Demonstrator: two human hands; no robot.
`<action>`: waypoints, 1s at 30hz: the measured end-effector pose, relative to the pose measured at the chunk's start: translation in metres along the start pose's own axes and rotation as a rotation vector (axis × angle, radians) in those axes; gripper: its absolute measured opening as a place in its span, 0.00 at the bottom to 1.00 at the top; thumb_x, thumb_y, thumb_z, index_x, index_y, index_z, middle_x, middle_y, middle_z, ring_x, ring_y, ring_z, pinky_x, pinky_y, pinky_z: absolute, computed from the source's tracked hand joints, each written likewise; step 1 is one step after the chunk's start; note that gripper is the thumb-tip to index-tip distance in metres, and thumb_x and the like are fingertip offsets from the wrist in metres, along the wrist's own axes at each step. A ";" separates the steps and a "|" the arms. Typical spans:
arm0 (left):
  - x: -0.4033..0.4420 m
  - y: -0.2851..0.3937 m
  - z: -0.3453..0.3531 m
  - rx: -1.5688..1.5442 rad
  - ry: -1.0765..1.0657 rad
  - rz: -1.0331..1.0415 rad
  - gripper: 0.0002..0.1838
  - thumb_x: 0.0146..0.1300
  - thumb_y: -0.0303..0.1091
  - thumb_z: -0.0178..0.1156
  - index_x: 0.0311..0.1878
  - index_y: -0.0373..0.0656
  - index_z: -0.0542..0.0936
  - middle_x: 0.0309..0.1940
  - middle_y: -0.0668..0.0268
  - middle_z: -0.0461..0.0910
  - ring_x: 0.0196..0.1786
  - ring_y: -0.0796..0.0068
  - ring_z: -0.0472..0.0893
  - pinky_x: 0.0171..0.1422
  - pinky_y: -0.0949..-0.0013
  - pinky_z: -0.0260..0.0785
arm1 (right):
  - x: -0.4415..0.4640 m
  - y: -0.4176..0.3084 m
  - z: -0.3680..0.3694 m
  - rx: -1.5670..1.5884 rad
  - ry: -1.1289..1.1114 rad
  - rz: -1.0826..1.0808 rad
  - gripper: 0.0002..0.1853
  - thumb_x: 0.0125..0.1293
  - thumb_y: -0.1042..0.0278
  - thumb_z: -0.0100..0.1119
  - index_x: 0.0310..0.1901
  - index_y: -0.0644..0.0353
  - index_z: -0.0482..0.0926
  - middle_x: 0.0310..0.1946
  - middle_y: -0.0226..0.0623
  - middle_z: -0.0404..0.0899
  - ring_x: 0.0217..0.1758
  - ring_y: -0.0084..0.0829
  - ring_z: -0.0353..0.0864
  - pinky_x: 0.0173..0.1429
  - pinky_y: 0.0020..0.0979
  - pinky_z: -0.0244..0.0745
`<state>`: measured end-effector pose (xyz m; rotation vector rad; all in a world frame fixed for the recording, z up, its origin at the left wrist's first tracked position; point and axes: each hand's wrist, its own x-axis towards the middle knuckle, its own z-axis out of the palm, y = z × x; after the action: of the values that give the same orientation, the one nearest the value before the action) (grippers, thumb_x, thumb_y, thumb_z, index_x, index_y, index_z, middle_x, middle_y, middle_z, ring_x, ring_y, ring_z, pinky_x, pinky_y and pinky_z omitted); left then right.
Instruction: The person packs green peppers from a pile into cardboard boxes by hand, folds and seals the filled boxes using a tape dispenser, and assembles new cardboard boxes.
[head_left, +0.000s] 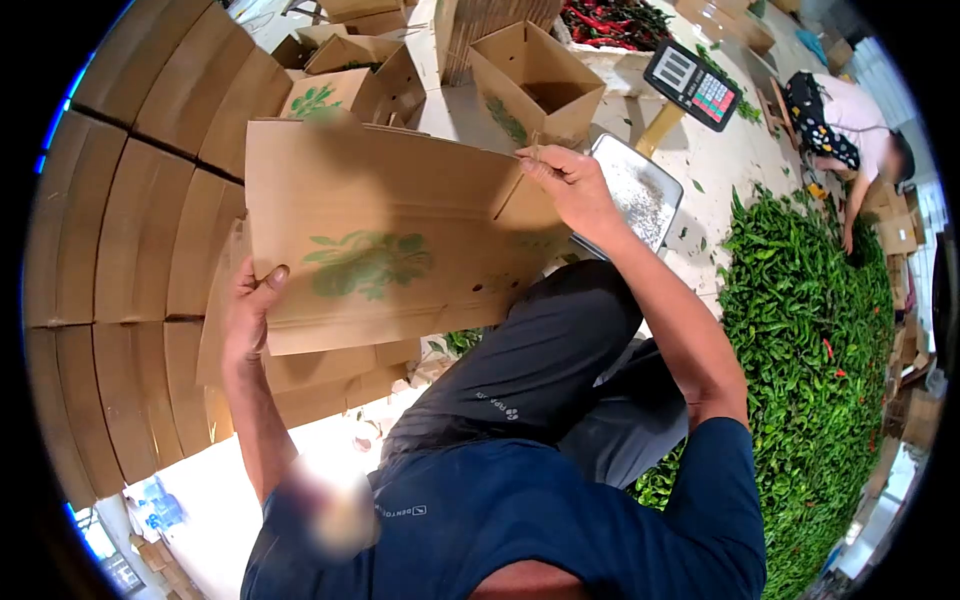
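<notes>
A flat cardboard box (400, 200) with a green printed pattern is held up over my legs. My left hand (257, 295) grips its left edge, thumb on the front face. At its upper right corner my right hand (570, 180) pinches the edge between thumb and fingers. Behind the sheet, part of more cardboard shows below and to the left. Just beyond my right hand stands an open cardboard box (535, 75), beside a scale's metal plate (635, 190).
Stacked cardboard boxes (135, 230) line the left. Green peppers (800, 330) cover the floor at right, where another person (850, 120) bends down. A scale display (692, 85) stands at the upper right, near red peppers (615, 22). More open boxes (350, 75) stand ahead.
</notes>
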<state>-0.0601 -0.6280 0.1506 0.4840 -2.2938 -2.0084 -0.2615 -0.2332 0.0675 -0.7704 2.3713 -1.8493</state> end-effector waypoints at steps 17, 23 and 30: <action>-0.014 0.029 -0.106 -0.086 0.540 0.219 0.12 0.70 0.32 0.64 0.55 0.42 0.81 0.33 0.77 0.78 0.26 0.88 0.64 0.29 0.78 0.53 | -0.010 -0.013 0.060 -0.776 -0.488 -0.373 0.14 0.66 0.74 0.57 0.53 0.60 0.81 0.44 0.49 0.83 0.52 0.50 0.83 0.53 0.46 0.79; 0.006 0.017 -0.115 -0.354 0.527 0.402 0.14 0.72 0.31 0.62 0.58 0.43 0.79 0.49 0.70 0.84 0.47 0.81 0.80 0.49 0.73 0.74 | 0.020 -0.010 0.048 -0.517 -0.375 0.072 0.30 0.69 0.65 0.61 0.68 0.69 0.68 0.53 0.50 0.81 0.52 0.42 0.84 0.51 0.41 0.82; 0.053 -0.008 -0.081 -0.555 0.226 0.344 0.19 0.73 0.31 0.61 0.64 0.42 0.76 0.58 0.65 0.81 0.63 0.72 0.78 0.68 0.62 0.72 | 0.070 -0.079 -0.041 0.516 0.183 0.330 0.23 0.77 0.48 0.55 0.59 0.59 0.78 0.50 0.32 0.82 0.49 0.24 0.80 0.49 0.28 0.74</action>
<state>-0.0893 -0.7210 0.1469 0.2349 -1.4776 -2.1447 -0.3084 -0.2377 0.1709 -0.1569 1.8113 -2.2905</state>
